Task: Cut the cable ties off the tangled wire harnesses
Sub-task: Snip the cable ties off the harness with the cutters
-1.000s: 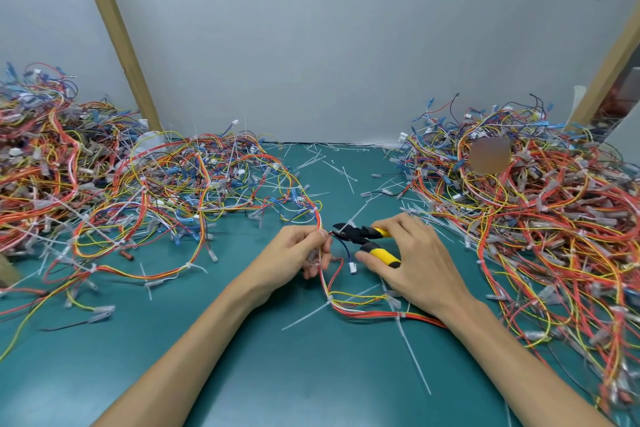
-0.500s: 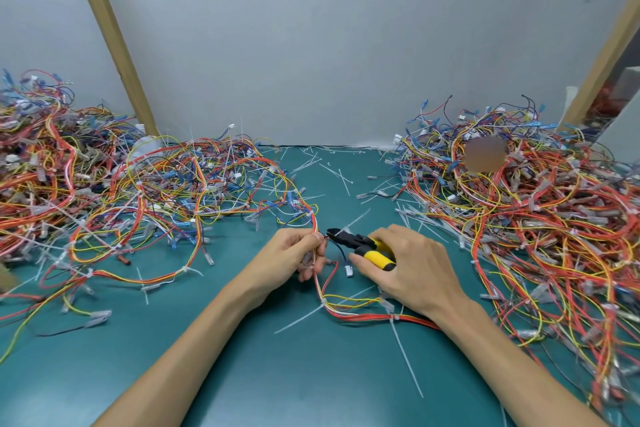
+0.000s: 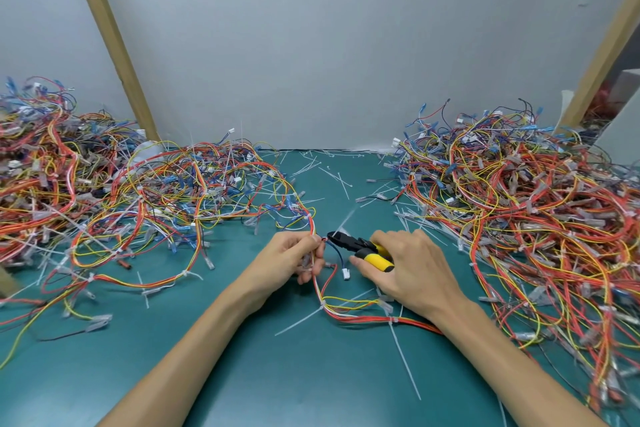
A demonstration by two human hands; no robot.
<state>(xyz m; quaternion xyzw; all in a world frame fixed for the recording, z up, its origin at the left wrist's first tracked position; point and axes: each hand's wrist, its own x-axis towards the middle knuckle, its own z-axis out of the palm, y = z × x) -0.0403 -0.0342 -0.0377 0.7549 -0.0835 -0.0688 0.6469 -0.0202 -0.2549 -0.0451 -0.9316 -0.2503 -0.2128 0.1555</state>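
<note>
Wire harness [image 3: 316, 288]: red, yellow and white strand at the centre of the frame. It comes down from the upper left, then bends toward the lower right.
Left hand [image 3: 291, 262]: grip closed on the strand, fingers curled round it.
Right hand [image 3: 412, 270]: grip closed round the yellow handles of the cutters, back of the hand up.
Cutters [image 3: 348, 241]: black head points left, its tip right at the strand by the left fingertips. Whether the blades are apart cannot be told.
Cable ties [image 3: 322, 304]: two white ones on the strand below the hands. One sits at the bend, its tail toward the lower left. The other is further right, with a long tail toward the bottom of the frame.
White connector [image 3: 345, 274]: on a blue lead between the two hands.
Left heap [image 3: 138, 191]: tangled red, yellow and blue wires filling the left of the frame. The held strand runs up into it.
Right heap [image 3: 519, 204]: a similar tangle along the right edge, near the right forearm.
Loose ties [image 3: 332, 173]: white strips scattered between the heaps, upper middle.
Tabletop [image 3: 277, 374]: teal, under everything.
Wooden posts [image 3: 110, 45]: slanted, upper left and upper right, against a pale wall.
</note>
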